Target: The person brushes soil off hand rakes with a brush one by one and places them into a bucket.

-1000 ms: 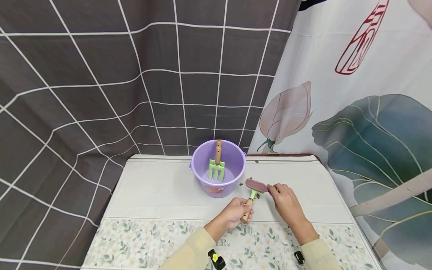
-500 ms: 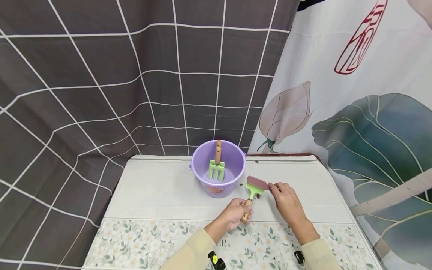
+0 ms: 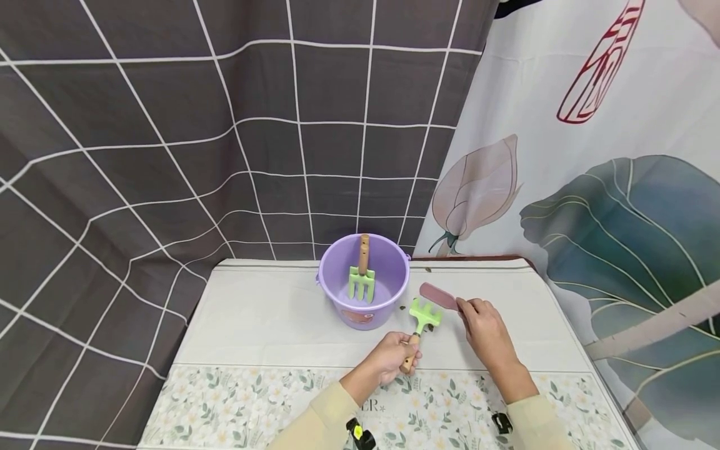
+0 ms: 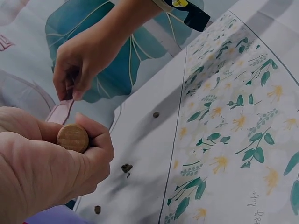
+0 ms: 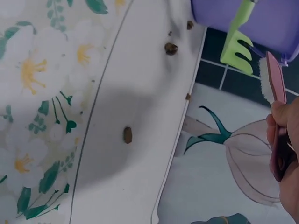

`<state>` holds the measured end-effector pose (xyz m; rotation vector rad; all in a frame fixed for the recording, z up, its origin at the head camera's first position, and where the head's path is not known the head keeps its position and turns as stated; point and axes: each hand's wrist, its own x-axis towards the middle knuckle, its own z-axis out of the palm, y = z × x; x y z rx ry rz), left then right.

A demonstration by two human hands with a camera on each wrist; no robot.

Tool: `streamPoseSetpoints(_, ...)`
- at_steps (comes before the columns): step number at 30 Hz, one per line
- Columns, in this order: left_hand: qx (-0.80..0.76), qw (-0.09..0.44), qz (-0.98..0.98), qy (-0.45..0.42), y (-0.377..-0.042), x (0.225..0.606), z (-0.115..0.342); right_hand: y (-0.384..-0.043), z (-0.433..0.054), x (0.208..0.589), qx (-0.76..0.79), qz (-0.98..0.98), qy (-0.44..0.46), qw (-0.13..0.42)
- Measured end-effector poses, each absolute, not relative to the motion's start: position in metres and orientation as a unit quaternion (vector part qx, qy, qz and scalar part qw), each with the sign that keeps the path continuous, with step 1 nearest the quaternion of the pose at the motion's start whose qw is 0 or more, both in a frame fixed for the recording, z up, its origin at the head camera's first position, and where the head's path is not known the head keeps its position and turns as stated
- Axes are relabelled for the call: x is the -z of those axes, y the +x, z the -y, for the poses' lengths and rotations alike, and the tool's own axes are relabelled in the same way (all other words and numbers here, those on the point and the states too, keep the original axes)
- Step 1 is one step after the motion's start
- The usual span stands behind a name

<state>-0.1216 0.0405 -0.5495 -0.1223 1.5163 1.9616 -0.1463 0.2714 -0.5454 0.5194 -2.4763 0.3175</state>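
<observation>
My left hand [image 3: 389, 358] grips the wooden handle of a small hand rake [image 3: 424, 314] with a light green tined head. The handle's round end [image 4: 72, 138] faces the left wrist camera. My right hand [image 3: 485, 330] pinches a pink brush [image 3: 439, 296] at one end, just above and right of the rake's tines. In the right wrist view, its white bristles [image 5: 265, 80] face the rake head [image 5: 239, 53], with a gap between them. Left of the tools stands a purple bucket [image 3: 336, 299], in which a green garden fork [image 3: 361, 281] leans with its wooden handle up.
Several small brown crumbs [image 5: 127, 135] lie on the white table cover [image 3: 264, 312] around and below the tools. A floral band [image 3: 225, 394] runs along the table's near side. Behind hang a dark checked curtain [image 3: 253, 150] and a white curtain with painted leaves [image 3: 635, 225].
The brush has come off the rake's tines and moved right and slightly up with my right hand, uncovering the green head. My left hand and the rake stay nearly still.
</observation>
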Motion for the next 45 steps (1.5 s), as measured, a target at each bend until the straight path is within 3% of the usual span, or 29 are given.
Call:
streamPoseSetpoints(9,-0.748,0.327,-0.576,-0.044,-0.124,0.548,-0.041,-0.140,-0.262,0.552,-0.117,0.922,0.252,0.268)
streamPoseSetpoints(34,-0.747,0.333,-0.574,-0.033,-0.121,0.550,-0.044,-0.149,-0.269,0.538,-0.111,0.939,0.175,0.274)
streamPoseSetpoints(45,-0.751,0.325,-0.574,-0.035,-0.122,0.548,-0.045,-0.140,-0.261,0.544,-0.130,0.931,0.217,0.265)
